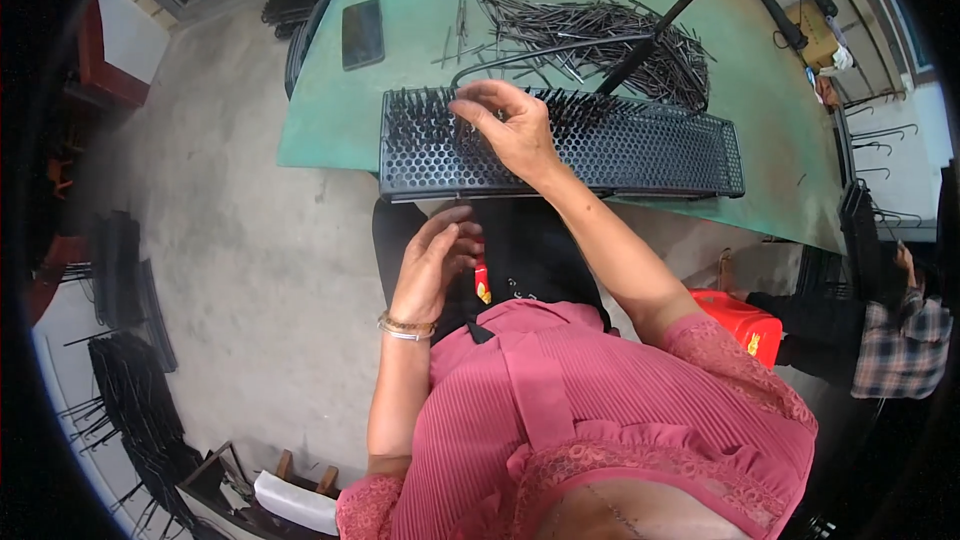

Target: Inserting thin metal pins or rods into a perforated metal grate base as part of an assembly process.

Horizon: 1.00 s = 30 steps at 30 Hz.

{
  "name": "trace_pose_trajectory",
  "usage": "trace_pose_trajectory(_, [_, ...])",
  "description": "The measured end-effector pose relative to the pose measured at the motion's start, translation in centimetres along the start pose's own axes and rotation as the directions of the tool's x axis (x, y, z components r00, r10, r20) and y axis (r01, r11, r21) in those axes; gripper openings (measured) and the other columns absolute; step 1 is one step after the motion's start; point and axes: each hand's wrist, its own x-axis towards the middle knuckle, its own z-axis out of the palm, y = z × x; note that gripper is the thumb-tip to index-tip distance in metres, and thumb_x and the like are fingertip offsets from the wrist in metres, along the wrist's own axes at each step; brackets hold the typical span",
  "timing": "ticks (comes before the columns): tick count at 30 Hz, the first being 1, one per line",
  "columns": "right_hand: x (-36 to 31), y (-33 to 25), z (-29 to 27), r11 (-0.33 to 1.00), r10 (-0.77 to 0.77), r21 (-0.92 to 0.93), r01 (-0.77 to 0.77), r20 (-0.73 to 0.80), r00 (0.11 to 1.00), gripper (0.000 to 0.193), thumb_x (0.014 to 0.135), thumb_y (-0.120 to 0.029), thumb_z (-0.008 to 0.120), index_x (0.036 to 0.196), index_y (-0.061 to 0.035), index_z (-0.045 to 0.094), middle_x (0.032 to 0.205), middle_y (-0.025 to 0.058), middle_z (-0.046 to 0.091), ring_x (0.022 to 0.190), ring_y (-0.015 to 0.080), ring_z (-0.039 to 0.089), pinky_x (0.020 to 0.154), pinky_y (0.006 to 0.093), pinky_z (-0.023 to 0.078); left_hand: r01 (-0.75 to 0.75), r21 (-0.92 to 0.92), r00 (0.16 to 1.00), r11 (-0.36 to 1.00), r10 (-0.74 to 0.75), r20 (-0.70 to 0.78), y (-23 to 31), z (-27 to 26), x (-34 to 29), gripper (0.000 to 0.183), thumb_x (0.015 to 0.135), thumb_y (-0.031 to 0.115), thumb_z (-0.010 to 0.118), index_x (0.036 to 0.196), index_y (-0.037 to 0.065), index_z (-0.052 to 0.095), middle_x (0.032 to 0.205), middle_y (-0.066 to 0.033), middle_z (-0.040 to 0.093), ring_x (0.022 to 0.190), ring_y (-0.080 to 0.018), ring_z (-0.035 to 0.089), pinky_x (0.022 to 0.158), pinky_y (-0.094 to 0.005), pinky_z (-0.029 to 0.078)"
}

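A long black tray of perforated metal [650, 155] sits at the green table's near edge, with many thin black rods [410, 115] standing in the holes of its left half. Over these rods is my right hand [515, 130], thumb and fingers curled together at the rod tops; what they pinch, if anything, is too small to make out. Below the tray's front edge, my left hand [435, 255] is closed, fingers bent inward. Beside its fingertips a red handle with a yellow end [482, 282] hangs over my lap; I cannot tell whether the fingers grip it.
A pile of loose dark rods [600, 35] lies on the green table [330, 120] behind the tray. A phone [362, 35] rests at the left. A black bar [690, 5] slants over the pile. To the right are a red container [735, 325] and another person in plaid [900, 350].
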Motion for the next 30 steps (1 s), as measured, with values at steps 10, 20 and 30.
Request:
trace_pose_trajectory(10, [-0.7, 0.5, -0.2, 0.95, -0.195, -0.249, 0.187, -0.006, 0.981, 0.015, 0.077, -0.007, 0.067, 0.091, -0.0016, 0.067, 0.087, 0.0087, 0.067, 0.076, 0.0141, 0.065, 0.068, 0.0239, 0.05, 0.0, -0.02, 0.999, 1.0, -0.001, -0.045, -0.4, -0.1, 0.0, 0.032, 0.091, 0.015, 0.049, 0.118, -0.002, 0.049, 0.099, -0.0098, 0.061, 0.079, -0.0133, 0.059, 0.067, -0.0233, 0.047])
trace_pose_trajectory(20, [-1.0, 0.9, 0.1, 0.688, -0.487, -0.485, 0.54, 0.243, 0.839, 0.021, 0.074, -0.012, 0.069, 0.095, -0.0061, 0.066, 0.083, 0.0049, 0.067, 0.077, 0.0182, 0.062, 0.072, 0.0311, 0.041, -0.008, -0.049, 0.997, 0.999, 0.004, -0.082, -0.6, -0.8, 0.2, 0.028, 0.09, 0.014, 0.05, 0.115, 0.0, 0.052, 0.097, -0.009, 0.062, 0.076, -0.0131, 0.059, 0.065, -0.0236, 0.048])
trace_pose_trajectory(30, [-3.2, -1.8, -3.0, 0.705, -0.508, -0.543, 0.456, 0.061, 0.859, 0.021, 0.071, 0.001, 0.069, 0.092, -0.0024, 0.066, 0.088, 0.0102, 0.065, 0.08, 0.0234, 0.061, 0.071, 0.0311, 0.048, -0.209, 0.133, 0.919, 0.969, 0.241, -0.313, 0.7, -2.3, -0.1, 0.024, 0.089, 0.012, 0.052, 0.11, 0.002, 0.055, 0.095, -0.0089, 0.062, 0.075, -0.0125, 0.059, 0.063, -0.0236, 0.047])
